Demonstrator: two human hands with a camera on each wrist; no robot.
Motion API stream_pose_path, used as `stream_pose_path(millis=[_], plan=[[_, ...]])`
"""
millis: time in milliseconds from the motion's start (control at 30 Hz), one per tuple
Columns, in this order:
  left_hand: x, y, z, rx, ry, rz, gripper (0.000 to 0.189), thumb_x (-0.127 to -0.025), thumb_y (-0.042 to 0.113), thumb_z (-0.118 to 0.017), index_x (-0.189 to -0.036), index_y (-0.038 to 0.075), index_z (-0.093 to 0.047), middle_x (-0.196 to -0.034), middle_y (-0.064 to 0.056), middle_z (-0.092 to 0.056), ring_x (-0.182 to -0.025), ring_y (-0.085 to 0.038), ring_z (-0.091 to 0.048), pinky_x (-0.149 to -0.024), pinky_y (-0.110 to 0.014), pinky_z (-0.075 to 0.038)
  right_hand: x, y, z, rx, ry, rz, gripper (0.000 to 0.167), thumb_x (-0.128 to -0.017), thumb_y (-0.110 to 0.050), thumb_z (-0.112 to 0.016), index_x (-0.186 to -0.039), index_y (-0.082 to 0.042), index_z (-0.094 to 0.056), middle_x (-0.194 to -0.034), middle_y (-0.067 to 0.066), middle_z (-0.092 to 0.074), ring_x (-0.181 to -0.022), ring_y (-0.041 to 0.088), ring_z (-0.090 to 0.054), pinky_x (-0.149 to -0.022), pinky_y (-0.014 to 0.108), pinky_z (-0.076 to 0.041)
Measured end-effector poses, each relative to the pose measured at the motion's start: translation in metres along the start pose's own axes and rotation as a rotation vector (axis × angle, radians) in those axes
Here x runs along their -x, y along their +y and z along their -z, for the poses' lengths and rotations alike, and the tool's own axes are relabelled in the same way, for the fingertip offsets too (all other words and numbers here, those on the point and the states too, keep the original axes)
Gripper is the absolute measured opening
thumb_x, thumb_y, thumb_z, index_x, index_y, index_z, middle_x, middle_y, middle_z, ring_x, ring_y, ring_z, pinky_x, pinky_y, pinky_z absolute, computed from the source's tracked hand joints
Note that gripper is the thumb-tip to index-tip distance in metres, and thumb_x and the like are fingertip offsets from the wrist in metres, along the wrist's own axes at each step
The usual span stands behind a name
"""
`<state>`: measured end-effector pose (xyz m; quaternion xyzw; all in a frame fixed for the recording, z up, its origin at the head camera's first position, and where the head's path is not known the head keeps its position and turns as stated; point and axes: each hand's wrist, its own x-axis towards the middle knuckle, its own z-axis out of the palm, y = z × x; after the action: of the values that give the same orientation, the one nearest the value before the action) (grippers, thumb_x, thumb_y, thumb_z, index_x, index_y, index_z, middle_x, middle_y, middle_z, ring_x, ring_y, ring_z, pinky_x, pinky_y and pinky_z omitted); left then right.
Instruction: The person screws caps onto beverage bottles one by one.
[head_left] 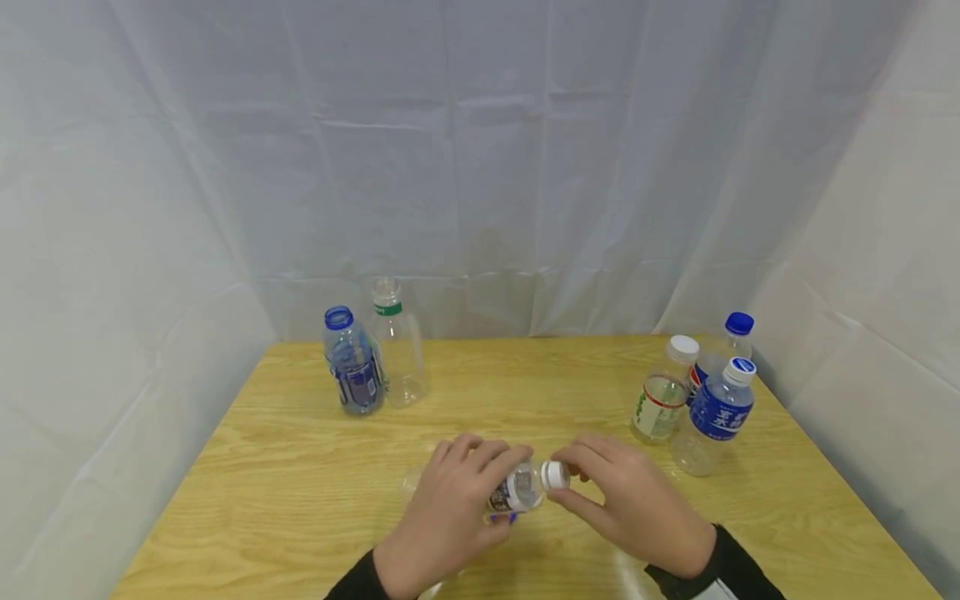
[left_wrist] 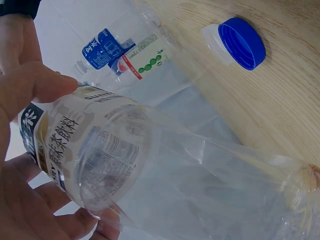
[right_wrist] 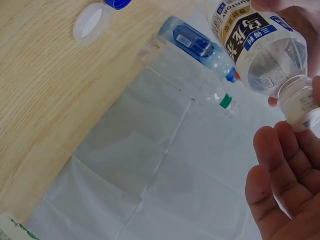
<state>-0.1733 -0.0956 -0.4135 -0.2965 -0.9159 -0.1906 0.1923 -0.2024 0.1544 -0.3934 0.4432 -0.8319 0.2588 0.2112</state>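
Over the near middle of the table, my left hand grips a clear plastic tea bottle round its labelled body. The bottle lies tilted on its side, neck toward the right. At that neck is a white cap, with the thumb and index finger of my right hand pinching it. The right hand's other fingers show below the neck in the right wrist view. Two loose caps lie on the table below the bottle: a blue cap and a whitish translucent cap.
At the back left stand an uncapped blue-tinted bottle and an uncapped clear bottle with a green neck ring. Three capped bottles group at the right: one green-labelled, one blue-labelled, one blue-capped. White sheeting surrounds the table.
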Motion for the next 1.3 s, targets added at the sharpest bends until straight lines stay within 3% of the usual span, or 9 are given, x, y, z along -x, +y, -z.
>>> stream_pose_path(millis=[100,333,467,567,633,800,967,1133,1300], plan=[[0.000,0.002,-0.001,0.000,-0.009,-0.006,0.079,-0.069,0.028,-0.090,-0.141,0.028,-0.057,-0.123,0.008,-0.066,-0.108,-0.015,-0.056,-0.089,-0.036,-0.045,0.001,-0.001,-0.002,0.035,-0.008,-0.052,0.017,-0.093,-0.039,-0.073,-0.094,-0.024,-0.064,-0.080,-0.018,-0.052,-0.069,-0.004,-0.046,-0.058,0.013,-0.042],[-0.001,0.006,-0.003,0.000,-0.033,-0.008,0.078,-0.070,0.026,-0.088,-0.141,0.028,-0.056,-0.125,0.007,-0.065,-0.108,-0.015,-0.056,-0.091,-0.039,-0.048,0.003,0.000,-0.007,0.077,-0.028,-0.113,0.033,-0.095,-0.037,-0.070,-0.071,-0.028,-0.050,-0.064,-0.021,-0.035,-0.054,-0.007,-0.030,-0.049,0.012,-0.029],[0.000,0.004,-0.005,-0.019,-0.011,-0.011,0.078,-0.069,0.026,-0.088,-0.141,0.027,-0.058,-0.124,0.006,-0.066,-0.108,-0.016,-0.057,-0.090,-0.038,-0.048,0.004,0.000,-0.005,0.051,-0.045,-0.120,0.014,-0.095,-0.039,-0.070,-0.095,-0.025,-0.067,-0.080,-0.018,-0.059,-0.065,-0.006,-0.048,-0.055,0.014,-0.042],[0.001,0.002,-0.005,-0.031,0.018,-0.015,0.078,-0.069,0.028,-0.089,-0.140,0.025,-0.059,-0.123,0.006,-0.067,-0.107,-0.016,-0.058,-0.088,-0.037,-0.047,0.005,0.000,0.000,0.017,-0.049,-0.076,0.042,-0.091,-0.037,-0.076,-0.128,-0.022,-0.064,-0.110,-0.010,-0.067,-0.087,0.001,-0.063,-0.069,0.021,-0.055],[0.001,0.001,-0.005,-0.027,0.031,-0.017,0.078,-0.068,0.029,-0.090,-0.139,0.025,-0.059,-0.122,0.006,-0.067,-0.106,-0.015,-0.058,-0.087,-0.037,-0.047,0.005,0.001,0.003,0.007,-0.047,-0.029,0.053,-0.088,-0.032,-0.081,-0.135,-0.021,-0.060,-0.120,-0.009,-0.065,-0.098,0.005,-0.064,-0.077,0.025,-0.058],[0.001,0.000,-0.004,-0.011,0.045,-0.018,0.078,-0.067,0.026,-0.091,-0.139,0.026,-0.060,-0.121,0.006,-0.067,-0.104,-0.015,-0.057,-0.084,-0.035,-0.045,0.002,0.000,0.004,-0.020,-0.046,0.037,0.044,-0.086,-0.018,-0.082,-0.126,-0.020,-0.063,-0.115,-0.012,-0.061,-0.099,0.002,-0.060,-0.081,0.021,-0.056],[-0.001,0.001,-0.003,0.002,0.011,-0.002,0.077,-0.069,0.027,-0.091,-0.139,0.027,-0.060,-0.121,0.006,-0.067,-0.106,-0.016,-0.057,-0.086,-0.036,-0.045,0.002,0.000,0.002,-0.006,-0.048,0.029,0.030,-0.093,-0.026,-0.075,-0.119,-0.016,-0.064,-0.105,-0.011,-0.060,-0.090,0.002,-0.059,-0.075,0.016,-0.053],[0.000,0.002,-0.002,0.022,-0.024,0.014,0.076,-0.071,0.027,-0.090,-0.140,0.027,-0.059,-0.121,0.006,-0.066,-0.107,-0.014,-0.056,-0.089,-0.037,-0.047,0.002,0.000,-0.001,0.098,-0.067,0.028,0.026,-0.098,-0.035,-0.068,-0.112,-0.014,-0.064,-0.098,-0.010,-0.058,-0.082,0.002,-0.054,-0.068,0.017,-0.051],[0.001,0.003,-0.002,0.029,-0.001,0.004,0.075,-0.072,0.029,-0.090,-0.140,0.027,-0.059,-0.118,0.007,-0.066,-0.105,-0.011,-0.055,-0.089,-0.035,-0.049,0.003,-0.001,-0.003,0.170,-0.078,0.023,0.024,-0.101,-0.037,-0.062,-0.108,-0.014,-0.062,-0.094,-0.010,-0.054,-0.078,0.000,-0.047,-0.065,0.016,-0.048]])
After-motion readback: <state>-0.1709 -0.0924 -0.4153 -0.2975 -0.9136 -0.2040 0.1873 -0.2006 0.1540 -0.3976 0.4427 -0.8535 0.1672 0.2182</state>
